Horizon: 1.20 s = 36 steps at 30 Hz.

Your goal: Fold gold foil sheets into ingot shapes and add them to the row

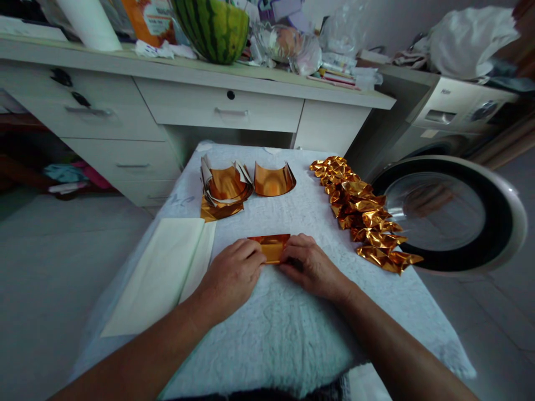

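Between my two hands lies a small sheet of gold foil paper (272,249), its near edge rolled or folded over. My left hand (236,273) has its fingers closed on the left end of the sheet. The right end is pinched by my right hand (312,266). Beyond them sit a stack of curved gold sheets (227,185) and a single curved gold sheet (273,181) beside it. To the right runs a row of folded gold foil pieces (361,211). Pale paper sheets (161,273) lie to the left of my left hand.
The cloth-covered table (292,334) is under everything. Behind it stands a white cabinet (221,106) with a watermelon (213,28) and plastic bags on top. An open washing machine door (447,214) is close to the table's right edge.
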{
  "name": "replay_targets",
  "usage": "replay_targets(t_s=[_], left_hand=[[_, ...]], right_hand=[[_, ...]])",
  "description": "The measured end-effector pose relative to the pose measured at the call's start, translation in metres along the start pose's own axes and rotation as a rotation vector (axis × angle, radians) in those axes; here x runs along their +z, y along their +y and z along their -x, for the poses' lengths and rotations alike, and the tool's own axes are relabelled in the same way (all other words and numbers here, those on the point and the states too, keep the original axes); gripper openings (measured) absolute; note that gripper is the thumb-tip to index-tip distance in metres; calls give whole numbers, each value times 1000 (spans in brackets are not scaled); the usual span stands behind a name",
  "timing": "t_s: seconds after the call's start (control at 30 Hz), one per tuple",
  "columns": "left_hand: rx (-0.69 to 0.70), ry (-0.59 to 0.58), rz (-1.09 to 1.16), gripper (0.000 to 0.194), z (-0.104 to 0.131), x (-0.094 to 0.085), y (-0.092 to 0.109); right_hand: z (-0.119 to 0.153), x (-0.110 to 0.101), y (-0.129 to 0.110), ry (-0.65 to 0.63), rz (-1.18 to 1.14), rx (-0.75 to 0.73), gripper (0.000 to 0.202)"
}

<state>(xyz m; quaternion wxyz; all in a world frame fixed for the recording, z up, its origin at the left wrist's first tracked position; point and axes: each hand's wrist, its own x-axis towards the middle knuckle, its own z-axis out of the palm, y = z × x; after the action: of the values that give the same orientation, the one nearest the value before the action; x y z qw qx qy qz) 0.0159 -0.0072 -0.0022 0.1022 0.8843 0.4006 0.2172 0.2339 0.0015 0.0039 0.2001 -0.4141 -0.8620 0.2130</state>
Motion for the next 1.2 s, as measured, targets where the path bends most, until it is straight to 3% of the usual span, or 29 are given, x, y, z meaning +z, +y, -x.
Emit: replay_targets(t_s=[0.27,0.47,0.63,1.03,1.2], left_hand=[[-118,-51,27,22,-2,-1,2],[-196,-73,15,24,-3,0,4],[-212,-76,1,30,-3,0,1],[-220,-11,-137,21,-2,1,-5],[-282,-40,-172,20,-3,1,-4]], right_hand=[[0,-5,1,16,-91,150,6],[0,-4,0,12,-11,248,11],[-3,-1,-3,-7,49,279,17],[-7,3,-5,8,167,332,19],[-7,3,-5,7,187,371,18]])
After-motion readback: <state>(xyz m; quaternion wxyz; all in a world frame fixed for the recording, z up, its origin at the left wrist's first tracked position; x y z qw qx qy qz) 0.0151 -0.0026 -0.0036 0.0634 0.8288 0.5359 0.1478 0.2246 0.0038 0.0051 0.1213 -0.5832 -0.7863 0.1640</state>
